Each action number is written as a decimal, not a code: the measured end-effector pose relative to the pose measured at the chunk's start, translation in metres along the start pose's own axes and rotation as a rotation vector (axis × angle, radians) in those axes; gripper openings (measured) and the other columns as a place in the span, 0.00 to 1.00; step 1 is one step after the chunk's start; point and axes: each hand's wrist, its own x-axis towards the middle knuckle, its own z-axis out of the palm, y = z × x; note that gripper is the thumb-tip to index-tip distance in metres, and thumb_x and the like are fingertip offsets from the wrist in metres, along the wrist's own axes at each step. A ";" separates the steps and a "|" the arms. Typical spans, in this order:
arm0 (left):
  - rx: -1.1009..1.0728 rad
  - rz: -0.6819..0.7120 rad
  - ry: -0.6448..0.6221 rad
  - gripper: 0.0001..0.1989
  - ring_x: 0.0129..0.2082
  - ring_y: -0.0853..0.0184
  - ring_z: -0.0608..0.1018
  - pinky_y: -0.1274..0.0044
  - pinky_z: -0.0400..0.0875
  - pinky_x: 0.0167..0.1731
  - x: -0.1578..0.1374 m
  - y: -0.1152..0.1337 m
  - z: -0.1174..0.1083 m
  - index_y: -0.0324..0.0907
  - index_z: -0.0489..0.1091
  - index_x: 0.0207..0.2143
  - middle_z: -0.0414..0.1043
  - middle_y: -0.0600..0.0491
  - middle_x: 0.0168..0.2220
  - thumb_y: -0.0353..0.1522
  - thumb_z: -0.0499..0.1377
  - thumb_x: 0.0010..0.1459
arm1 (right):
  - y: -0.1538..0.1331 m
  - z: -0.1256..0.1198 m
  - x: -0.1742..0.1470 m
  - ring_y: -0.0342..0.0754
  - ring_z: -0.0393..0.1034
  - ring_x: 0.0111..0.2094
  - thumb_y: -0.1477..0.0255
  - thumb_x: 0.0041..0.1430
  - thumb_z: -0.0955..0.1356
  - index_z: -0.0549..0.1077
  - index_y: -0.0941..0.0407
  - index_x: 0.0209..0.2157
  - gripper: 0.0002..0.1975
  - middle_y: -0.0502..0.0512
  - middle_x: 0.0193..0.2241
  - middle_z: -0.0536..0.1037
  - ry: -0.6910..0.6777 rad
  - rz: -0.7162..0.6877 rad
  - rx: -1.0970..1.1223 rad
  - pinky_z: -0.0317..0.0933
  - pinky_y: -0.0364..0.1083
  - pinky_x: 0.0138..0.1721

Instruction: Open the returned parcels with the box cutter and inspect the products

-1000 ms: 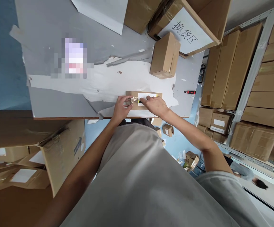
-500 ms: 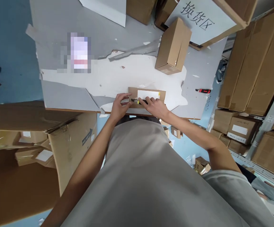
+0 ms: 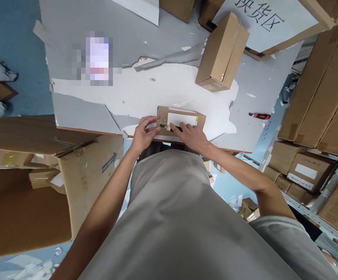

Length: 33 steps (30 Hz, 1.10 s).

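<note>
A small cardboard box (image 3: 201, 121) with a white label (image 3: 182, 118) lies at the front edge of the table. At its left end, my left hand (image 3: 145, 133) grips the box between thumb and fingers. My right hand (image 3: 192, 137) is closed around a utility knife (image 3: 168, 127) with a black and yellow body. The knife's tip points left, over the box's taped left part, close to my left fingertips. Whether the blade is in the cardboard is too small to tell.
A taller closed box (image 3: 223, 54) stands further back on the table (image 3: 78, 112). A red and black utility knife (image 3: 259, 116) lies at the right. A big open carton (image 3: 94, 175) with boxes inside stands at my left; shelved boxes (image 3: 312, 167) line the right.
The view has shifted slightly. The small box appears tilted a little, showing more of its far side. The knife stays at the box's left part, with both hands still on their holds.
</note>
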 end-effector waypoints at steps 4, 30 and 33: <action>0.015 0.000 0.004 0.26 0.66 0.52 0.81 0.59 0.85 0.62 0.001 0.001 0.000 0.50 0.79 0.62 0.73 0.45 0.65 0.47 0.71 0.65 | -0.010 0.005 0.002 0.62 0.77 0.54 0.77 0.78 0.56 0.54 0.54 0.85 0.38 0.76 0.63 0.78 0.023 0.032 0.028 0.72 0.55 0.51; 0.076 -0.002 -0.002 0.25 0.62 0.54 0.83 0.63 0.87 0.58 0.015 0.004 -0.002 0.49 0.79 0.64 0.74 0.44 0.66 0.41 0.69 0.66 | 0.006 -0.047 -0.011 0.61 0.83 0.50 0.80 0.80 0.60 0.75 0.60 0.66 0.21 0.73 0.52 0.85 -0.073 0.158 -0.043 0.66 0.51 0.46; 0.076 -0.013 -0.005 0.25 0.63 0.53 0.83 0.62 0.87 0.58 0.016 0.007 -0.002 0.49 0.79 0.64 0.74 0.45 0.66 0.40 0.70 0.65 | 0.011 -0.042 -0.011 0.62 0.83 0.49 0.80 0.80 0.61 0.73 0.59 0.69 0.23 0.72 0.52 0.85 -0.058 0.112 -0.044 0.65 0.52 0.46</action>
